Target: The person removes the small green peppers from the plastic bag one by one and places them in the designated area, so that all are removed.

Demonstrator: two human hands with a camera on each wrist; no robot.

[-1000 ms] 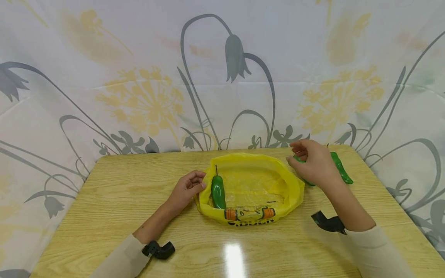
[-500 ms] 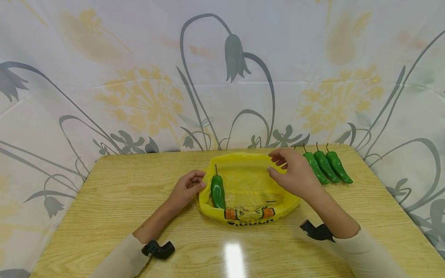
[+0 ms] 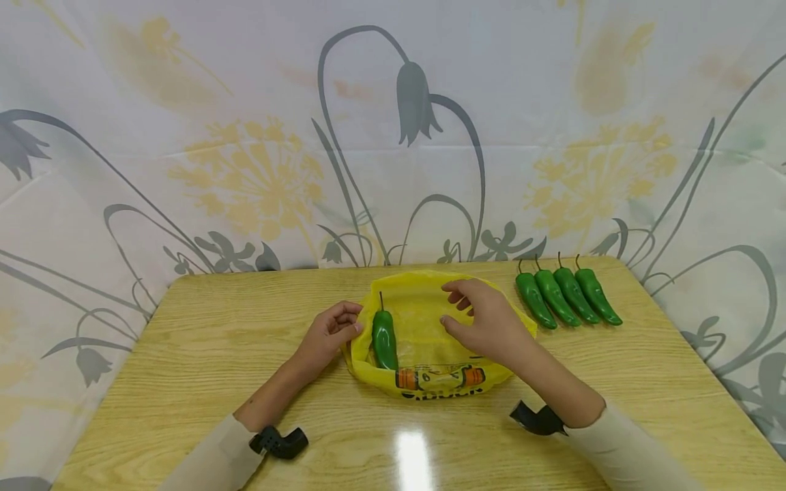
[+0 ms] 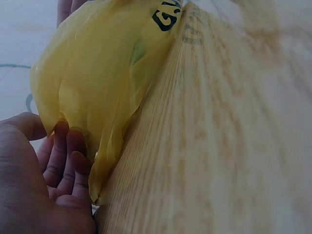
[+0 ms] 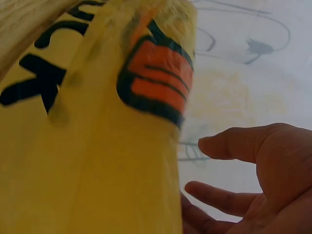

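A yellow plastic bag (image 3: 430,320) stands on the table with its mouth spread wide, black letters and orange print on its near side. One glossy green chili pepper (image 3: 384,339) lies inside along the left wall, its stem pointing away from me. My left hand (image 3: 334,334) pinches the bag's left rim; in the left wrist view the thumb goes behind the thin film and the fingertips press it from outside. My right hand (image 3: 485,320) hovers over the right part of the bag's mouth. Its thumb and fingers are apart and loosely bent, with nothing between them.
Several more green chili peppers (image 3: 565,296) lie side by side in a slanted row at the table's back right. The wooden table (image 3: 202,354) ends against a white cloth (image 3: 264,123) printed with flowers. Both wrists carry small black cameras.
My right hand has moved left and nearer to me, from over the peppers to over the bag, uncovering the whole row. The left hand has stayed at the rim.
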